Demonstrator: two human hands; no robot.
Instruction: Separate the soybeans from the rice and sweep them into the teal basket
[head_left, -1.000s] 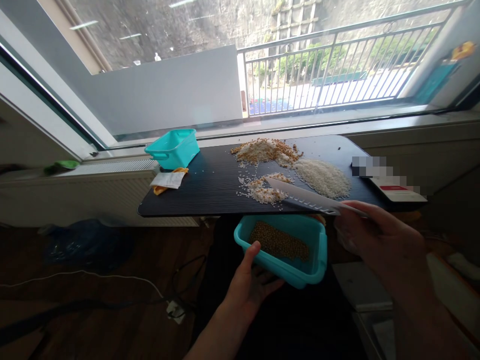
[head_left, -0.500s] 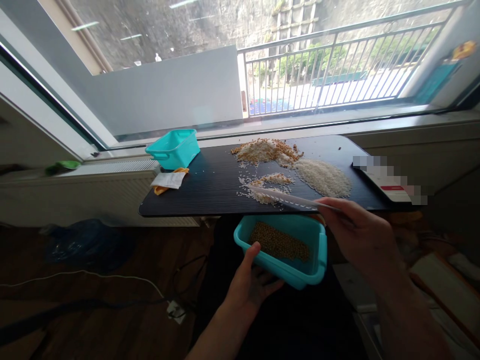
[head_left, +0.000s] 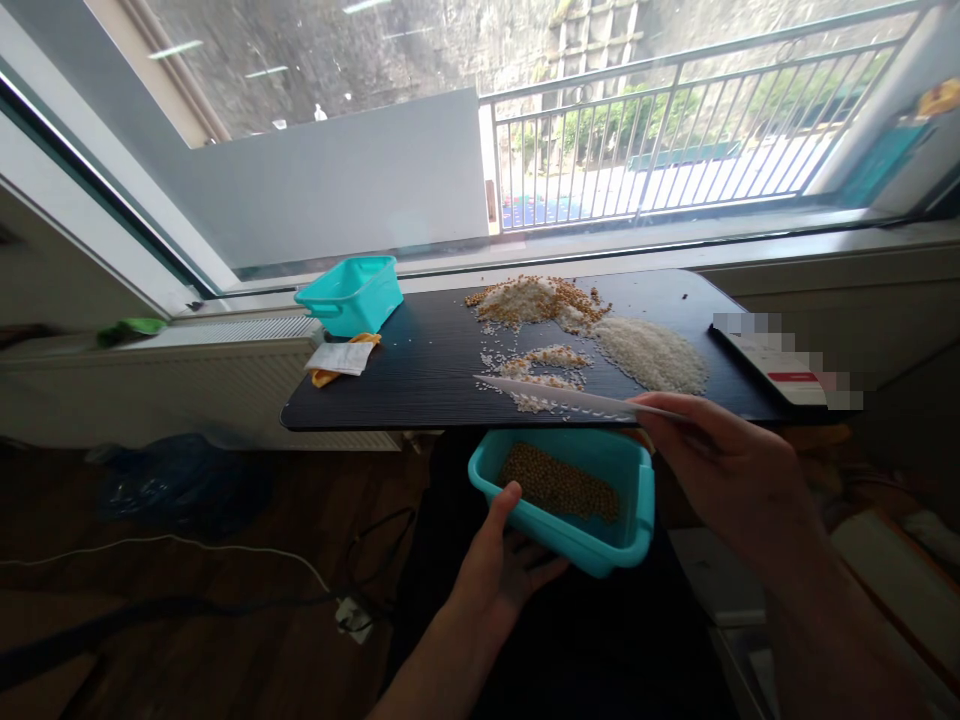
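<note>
My left hand grips a teal plastic bin from beneath, thumb over its near rim. Inside lies a layer of brown soybean-like beans. The bin sits just below the dark tabletop's front edge. My right hand pinches a long, thin, pale flat strip, tapering to the left and marked with slanted white dashes. It lies low across a small patch of rice and beans, covering part of it. Behind are a mixed heap of rice and beans and a white rice heap.
A second teal bin stands on the dark table's back left corner. Before it lies a white paper piece over something orange. A pale flat object with a red band rests at the right edge. A window and radiator are behind.
The strip's left tip has swung slightly left and down, nearer the front edge of the table. My left hand and the bin have barely moved; the view has shifted slightly.
</note>
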